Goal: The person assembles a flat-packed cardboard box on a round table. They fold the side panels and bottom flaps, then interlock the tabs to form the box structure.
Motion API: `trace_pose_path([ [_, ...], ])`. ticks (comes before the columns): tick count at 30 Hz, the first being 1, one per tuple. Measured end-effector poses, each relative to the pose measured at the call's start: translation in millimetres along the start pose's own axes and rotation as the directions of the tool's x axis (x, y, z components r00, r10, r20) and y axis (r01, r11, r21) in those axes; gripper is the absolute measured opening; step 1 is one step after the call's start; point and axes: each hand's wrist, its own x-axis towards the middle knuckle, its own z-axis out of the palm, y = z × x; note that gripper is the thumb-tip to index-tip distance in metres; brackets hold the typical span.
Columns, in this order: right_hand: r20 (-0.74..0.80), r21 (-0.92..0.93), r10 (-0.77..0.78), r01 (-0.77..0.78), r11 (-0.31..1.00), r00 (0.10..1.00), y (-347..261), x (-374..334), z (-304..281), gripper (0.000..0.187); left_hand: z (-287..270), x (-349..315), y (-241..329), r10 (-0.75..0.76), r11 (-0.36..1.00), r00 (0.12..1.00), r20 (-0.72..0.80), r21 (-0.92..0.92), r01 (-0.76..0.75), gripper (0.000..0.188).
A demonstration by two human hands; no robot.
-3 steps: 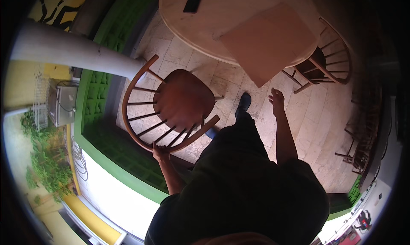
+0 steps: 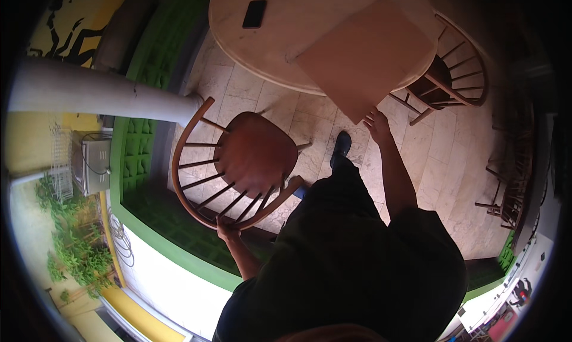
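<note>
A wooden chair (image 2: 257,153) with a curved spindle back and reddish-brown seat stands to my left. My left hand (image 2: 228,228) is closed round the top rail of its back. My right hand (image 2: 378,129) is raised beside the near corner of a flat brown sheet (image 2: 370,56), which looks like cardboard. The fingers of that hand are apart at the sheet's edge; whether they touch it I cannot tell. The sheet lies on a round table (image 2: 277,35) and its corner sticks out past the rim.
A dark phone (image 2: 254,14) lies on the table. Another spindle-back chair (image 2: 471,73) stands at the table's right side. A white column (image 2: 107,88) and a low green wall (image 2: 136,214) border the left. More dark chairs (image 2: 512,181) are at the far right.
My right hand has moved up and left, closer to the sheet's corner. The view has shifted slightly. My left hand keeps its hold on the chair rail.
</note>
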Motion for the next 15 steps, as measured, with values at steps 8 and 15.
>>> trace_pose_path([
  [8, -0.076, 0.076, -0.148, 0.154, 0.985, 0.986, -17.9, 42.6, 49.6, 0.043, 32.3, -26.9, -9.9, 0.293, 0.913, 0.822, -0.489, 0.399, -0.088, 0.078],
  [15, -0.115, -0.136, -0.302, 0.286, 0.949, 0.946, -46.7, 64.7, 32.0, 0.044, 95.8, -81.1, -86.0, 0.607, 0.191, 0.604, -0.517, 0.833, 0.520, 0.074],
])
